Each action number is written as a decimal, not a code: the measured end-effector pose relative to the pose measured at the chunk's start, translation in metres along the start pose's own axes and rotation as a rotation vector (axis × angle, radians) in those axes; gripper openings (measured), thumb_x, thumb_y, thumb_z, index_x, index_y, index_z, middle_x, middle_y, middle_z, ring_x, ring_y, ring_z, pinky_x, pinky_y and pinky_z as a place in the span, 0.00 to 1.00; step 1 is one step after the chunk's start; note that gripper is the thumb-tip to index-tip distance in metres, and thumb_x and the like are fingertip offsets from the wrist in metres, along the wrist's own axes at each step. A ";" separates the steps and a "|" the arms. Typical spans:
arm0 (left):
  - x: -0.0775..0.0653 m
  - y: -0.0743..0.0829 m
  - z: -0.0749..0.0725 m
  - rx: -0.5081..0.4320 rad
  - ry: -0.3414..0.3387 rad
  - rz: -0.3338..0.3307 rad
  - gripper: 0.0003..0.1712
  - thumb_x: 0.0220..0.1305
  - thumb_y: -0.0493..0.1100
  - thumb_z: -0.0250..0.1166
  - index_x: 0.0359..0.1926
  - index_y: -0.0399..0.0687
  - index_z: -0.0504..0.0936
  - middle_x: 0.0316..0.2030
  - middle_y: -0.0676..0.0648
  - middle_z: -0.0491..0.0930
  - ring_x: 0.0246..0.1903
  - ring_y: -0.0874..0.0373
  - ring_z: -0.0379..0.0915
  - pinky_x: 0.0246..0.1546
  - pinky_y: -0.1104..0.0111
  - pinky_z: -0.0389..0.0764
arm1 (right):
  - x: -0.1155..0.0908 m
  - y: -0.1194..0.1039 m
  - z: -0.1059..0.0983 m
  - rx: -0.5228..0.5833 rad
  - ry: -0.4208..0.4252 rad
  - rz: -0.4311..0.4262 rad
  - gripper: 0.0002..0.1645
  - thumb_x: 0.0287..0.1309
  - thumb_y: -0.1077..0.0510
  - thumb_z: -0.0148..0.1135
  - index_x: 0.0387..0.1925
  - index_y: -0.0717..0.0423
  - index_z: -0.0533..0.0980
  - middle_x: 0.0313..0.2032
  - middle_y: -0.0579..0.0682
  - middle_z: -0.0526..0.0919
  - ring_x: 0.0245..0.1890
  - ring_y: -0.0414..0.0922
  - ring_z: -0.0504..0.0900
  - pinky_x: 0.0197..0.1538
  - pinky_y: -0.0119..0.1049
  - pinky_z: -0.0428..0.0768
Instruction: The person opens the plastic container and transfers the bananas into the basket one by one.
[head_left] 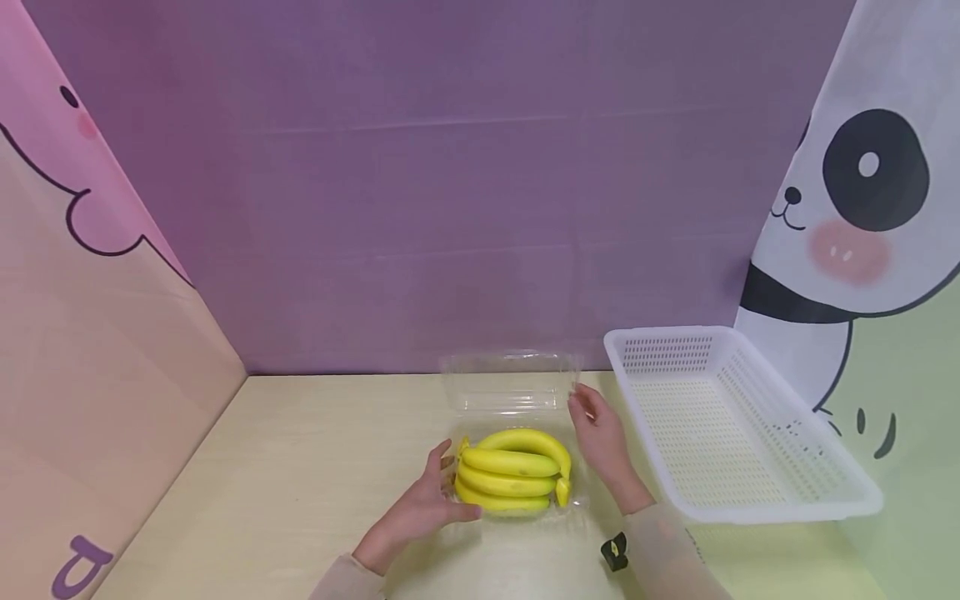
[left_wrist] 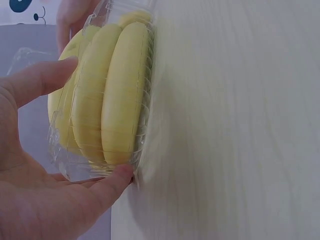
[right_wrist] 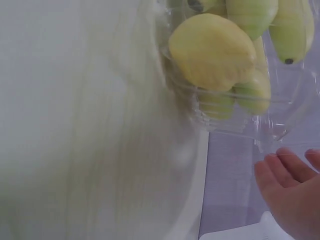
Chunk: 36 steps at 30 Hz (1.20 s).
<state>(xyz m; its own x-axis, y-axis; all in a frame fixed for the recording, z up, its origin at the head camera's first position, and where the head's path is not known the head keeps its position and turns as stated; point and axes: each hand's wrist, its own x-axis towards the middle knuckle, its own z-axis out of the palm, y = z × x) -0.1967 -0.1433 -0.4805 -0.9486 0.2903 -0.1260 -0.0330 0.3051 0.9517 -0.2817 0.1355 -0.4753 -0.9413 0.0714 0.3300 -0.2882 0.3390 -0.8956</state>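
A bunch of yellow bananas (head_left: pixel 510 482) lies in a clear plastic clamshell container (head_left: pixel 579 500) on the table, greenish at some tips. The container's hinged lid (head_left: pixel 510 400) stands raised at the back. My left hand (head_left: pixel 423 504) holds the container at its left end, thumb along the near rim and fingers at the end wall. In the left wrist view the thumb of the left hand (left_wrist: pixel 55 195) overlaps the upper rim. My right hand (head_left: pixel 603 433) pinches the lid's right edge with bent fingers. The right wrist view shows the fingertips of the right hand (right_wrist: pixel 295 185) right at the clear plastic edge.
A white perforated plastic basket (head_left: pixel 720 503) stands on the light wooden table (head_left: pixel 315 467) to the right, close to the right forearm. A purple backdrop (head_left: pixel 420 208) rises behind the table. Printed side panels, one with a panda (head_left: pixel 847 267), flank it.
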 end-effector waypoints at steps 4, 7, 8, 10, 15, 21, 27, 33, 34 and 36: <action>-0.001 0.000 0.000 -0.001 0.001 0.000 0.69 0.54 0.39 0.78 0.79 0.36 0.34 0.74 0.23 0.48 0.69 0.25 0.56 0.66 0.37 0.62 | -0.002 0.002 0.001 -0.009 -0.036 0.001 0.27 0.73 0.63 0.57 0.68 0.69 0.67 0.58 0.69 0.79 0.61 0.64 0.77 0.63 0.54 0.75; -0.001 0.001 0.000 0.002 0.000 -0.001 0.69 0.54 0.39 0.78 0.79 0.36 0.34 0.74 0.23 0.48 0.69 0.25 0.56 0.66 0.37 0.61 | -0.004 0.005 0.000 -0.020 -0.063 0.008 0.29 0.73 0.63 0.57 0.70 0.69 0.65 0.60 0.70 0.77 0.63 0.64 0.75 0.64 0.54 0.74; -0.001 0.001 0.000 0.003 0.000 -0.002 0.69 0.54 0.39 0.78 0.79 0.36 0.34 0.74 0.23 0.48 0.69 0.25 0.56 0.67 0.37 0.61 | -0.004 0.006 0.000 -0.026 -0.068 0.008 0.30 0.73 0.63 0.57 0.71 0.69 0.65 0.61 0.70 0.77 0.63 0.64 0.75 0.64 0.54 0.74; -0.002 0.002 0.000 0.004 -0.002 -0.002 0.69 0.55 0.39 0.78 0.79 0.36 0.34 0.74 0.23 0.48 0.69 0.25 0.55 0.66 0.37 0.61 | -0.005 0.007 0.000 -0.044 -0.077 0.013 0.30 0.73 0.62 0.57 0.71 0.70 0.64 0.61 0.71 0.76 0.63 0.65 0.75 0.63 0.55 0.75; -0.002 0.003 -0.001 0.017 0.003 -0.005 0.69 0.54 0.39 0.78 0.79 0.37 0.34 0.74 0.23 0.48 0.69 0.25 0.56 0.66 0.36 0.61 | -0.007 0.011 0.001 -0.068 -0.106 0.023 0.32 0.72 0.62 0.58 0.71 0.71 0.63 0.62 0.71 0.75 0.64 0.64 0.74 0.63 0.55 0.75; -0.002 0.003 0.000 0.022 -0.001 -0.005 0.69 0.55 0.39 0.78 0.79 0.36 0.34 0.74 0.23 0.48 0.69 0.25 0.56 0.66 0.36 0.61 | -0.007 0.014 0.000 -0.076 -0.127 0.035 0.31 0.72 0.61 0.60 0.69 0.72 0.65 0.65 0.69 0.73 0.65 0.64 0.73 0.63 0.55 0.75; -0.001 0.002 -0.001 0.015 -0.022 -0.003 0.68 0.57 0.39 0.77 0.79 0.36 0.33 0.74 0.22 0.47 0.68 0.23 0.55 0.65 0.35 0.63 | -0.008 0.015 -0.001 -0.119 -0.151 0.045 0.31 0.71 0.59 0.60 0.68 0.72 0.67 0.66 0.68 0.73 0.66 0.64 0.72 0.63 0.55 0.75; -0.001 0.003 0.001 0.025 -0.002 -0.002 0.68 0.55 0.40 0.78 0.79 0.36 0.34 0.74 0.23 0.48 0.68 0.24 0.57 0.64 0.36 0.64 | -0.011 0.015 -0.004 -0.161 -0.208 0.041 0.30 0.71 0.58 0.60 0.67 0.71 0.68 0.66 0.68 0.73 0.66 0.65 0.71 0.63 0.55 0.75; -0.001 0.003 0.001 0.027 0.003 -0.002 0.69 0.55 0.40 0.78 0.79 0.37 0.34 0.74 0.23 0.48 0.68 0.24 0.58 0.65 0.36 0.63 | -0.011 0.015 -0.004 -0.161 -0.216 0.042 0.30 0.71 0.58 0.60 0.67 0.71 0.69 0.66 0.68 0.73 0.66 0.65 0.71 0.63 0.56 0.75; 0.000 0.002 0.002 0.033 0.009 0.000 0.69 0.54 0.40 0.78 0.79 0.37 0.35 0.74 0.23 0.49 0.67 0.24 0.58 0.65 0.36 0.63 | -0.012 0.015 -0.005 -0.171 -0.225 0.040 0.29 0.71 0.58 0.60 0.67 0.71 0.69 0.66 0.67 0.73 0.66 0.66 0.71 0.63 0.56 0.75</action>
<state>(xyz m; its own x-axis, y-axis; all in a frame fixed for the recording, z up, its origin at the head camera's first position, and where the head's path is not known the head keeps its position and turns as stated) -0.1957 -0.1409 -0.4787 -0.9515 0.2819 -0.1235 -0.0231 0.3349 0.9420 -0.2742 0.1443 -0.4910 -0.9723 -0.1158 0.2031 -0.2338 0.4949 -0.8369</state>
